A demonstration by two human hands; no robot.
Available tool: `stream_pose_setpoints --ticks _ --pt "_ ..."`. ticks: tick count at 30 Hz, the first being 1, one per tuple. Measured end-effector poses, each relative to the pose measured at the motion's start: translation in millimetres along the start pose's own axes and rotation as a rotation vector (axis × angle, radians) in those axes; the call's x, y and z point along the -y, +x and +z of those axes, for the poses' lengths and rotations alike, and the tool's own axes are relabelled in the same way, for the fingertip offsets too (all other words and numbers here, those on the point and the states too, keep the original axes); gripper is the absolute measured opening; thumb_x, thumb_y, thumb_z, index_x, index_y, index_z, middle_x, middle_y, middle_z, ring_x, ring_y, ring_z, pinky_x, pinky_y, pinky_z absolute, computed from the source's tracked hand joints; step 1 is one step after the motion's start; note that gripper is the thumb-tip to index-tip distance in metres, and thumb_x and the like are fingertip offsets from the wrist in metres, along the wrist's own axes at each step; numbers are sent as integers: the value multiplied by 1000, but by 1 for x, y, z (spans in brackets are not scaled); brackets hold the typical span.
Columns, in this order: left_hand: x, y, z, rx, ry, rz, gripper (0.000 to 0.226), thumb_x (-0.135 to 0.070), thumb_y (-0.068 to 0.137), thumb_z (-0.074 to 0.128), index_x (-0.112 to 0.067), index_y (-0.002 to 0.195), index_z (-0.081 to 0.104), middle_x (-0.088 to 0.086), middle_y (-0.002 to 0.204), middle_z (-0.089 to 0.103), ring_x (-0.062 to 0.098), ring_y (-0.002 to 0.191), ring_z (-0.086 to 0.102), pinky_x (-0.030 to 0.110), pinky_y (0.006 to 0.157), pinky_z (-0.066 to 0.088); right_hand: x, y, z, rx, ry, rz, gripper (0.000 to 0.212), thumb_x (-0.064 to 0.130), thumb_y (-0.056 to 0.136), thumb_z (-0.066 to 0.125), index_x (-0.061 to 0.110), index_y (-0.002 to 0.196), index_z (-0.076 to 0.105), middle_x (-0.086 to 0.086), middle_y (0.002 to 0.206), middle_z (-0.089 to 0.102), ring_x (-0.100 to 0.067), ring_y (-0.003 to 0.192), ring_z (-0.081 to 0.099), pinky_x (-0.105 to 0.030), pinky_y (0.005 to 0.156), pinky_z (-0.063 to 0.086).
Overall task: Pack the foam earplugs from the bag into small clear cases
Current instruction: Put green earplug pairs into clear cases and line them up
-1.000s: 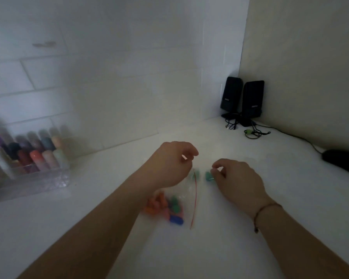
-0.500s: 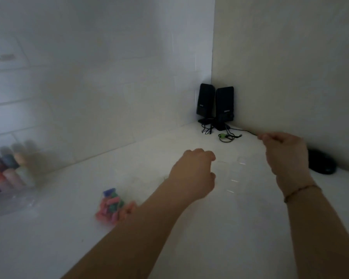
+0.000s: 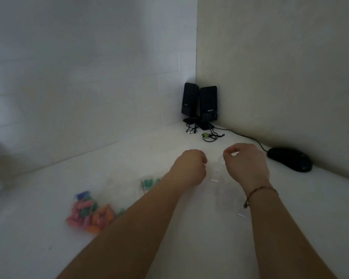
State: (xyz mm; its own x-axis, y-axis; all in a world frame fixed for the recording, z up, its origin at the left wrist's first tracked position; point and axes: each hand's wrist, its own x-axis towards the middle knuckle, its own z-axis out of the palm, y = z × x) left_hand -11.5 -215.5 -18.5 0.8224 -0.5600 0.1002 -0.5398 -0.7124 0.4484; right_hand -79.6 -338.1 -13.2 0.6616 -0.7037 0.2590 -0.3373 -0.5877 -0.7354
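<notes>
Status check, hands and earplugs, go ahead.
Left hand and right hand curled at the clear cases. Earplug bag lies left, untouched. Nothing blocking.

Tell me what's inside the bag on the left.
The bag holds a heap of foam earplugs, mostly orange and pink, some teal and blue. Those underneath are covered, so their number cannot be told.

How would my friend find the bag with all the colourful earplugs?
Start at the two black speakers in the wall corner, then come down the white table toward its near left side. The clear bag lies flat there, left of the left forearm. It is stuffed with orange, pink, green and blue plugs, the brightest heap around.
</notes>
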Motion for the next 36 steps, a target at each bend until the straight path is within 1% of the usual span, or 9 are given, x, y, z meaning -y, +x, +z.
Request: stream_pose_setpoints --ticks 6,12,16,18,20,23,28,32,36 --pt "-9 7 11 -59 48 -19 19 -24 82 69 -15 99 62 7 110 52 26 99 56 34 84 47 5 -4 -2 8 26 31 13 35 85 58 28 87 69 2 90 66 -19 82 60 -32 80 52" --pt "-11 9 16 -108 46 20 27 -16 85 63 -12 110 56 10 110 54 27 101 55 35 83 45 4 -2 -5 -26 5 14 15 34 86 58 27 92 70 4 90 65 -16 78 56 -26 68 40" --pt "-17 0 -1 -224 -253 38 24 -19 91 61 -14 113 53 5 108 59 21 96 57 26 76 43 7 -6 -3 134 42 -210 36 15 82 56 36 109 67 10 104 63 -12 93 59 -28 82 47" --pt "-16 -10 -19 -219 -541 -1 20 -17 93 61 -18 110 51 4 103 63 22 91 62 28 72 51 14 -11 -2 201 160 -436 44 8 84 58 34 119 63 15 119 56 0 95 53 -16 88 43" --pt "-12 -25 -41 -150 -895 -18 25 -8 93 59 -17 114 49 12 108 66 29 94 67 37 81 57 21 -16 -2 173 276 -583 31 16 89 63 29 118 63 18 119 57 8 97 52 -2 82 37" --pt "0 -56 -75 -75 -1250 -8 34 -3 88 64 -9 120 51 19 112 68 28 97 69 39 90 55 34 -25 0 151 373 -625 24 33 89 66 32 113 65 19 112 64 3 100 57 -3 74 38" --pt "34 -109 -88 -77 -1421 -20 45 -21 79 63 2 117 59 16 108 72 26 101 69 32 88 55 64 -67 17 -157 271 -1051 25 9 85 70 13 109 70 -3 104 66 -20 98 57 -16 92 37" --pt "72 -142 -88 -113 -1495 14 32 -17 88 56 6 111 63 22 109 69 26 96 70 30 81 56 80 -102 24 43 378 -1078 32 8 84 71 13 116 66 1 106 66 -8 96 59 -13 88 42" --pt "97 -155 -91 -72 -1608 8 28 -16 94 50 0 112 66 22 115 68 26 98 70 30 80 57 84 -113 26 161 507 -985 11 19 85 71 12 94 69 8 98 70 -4 83 64 -11 76 47"
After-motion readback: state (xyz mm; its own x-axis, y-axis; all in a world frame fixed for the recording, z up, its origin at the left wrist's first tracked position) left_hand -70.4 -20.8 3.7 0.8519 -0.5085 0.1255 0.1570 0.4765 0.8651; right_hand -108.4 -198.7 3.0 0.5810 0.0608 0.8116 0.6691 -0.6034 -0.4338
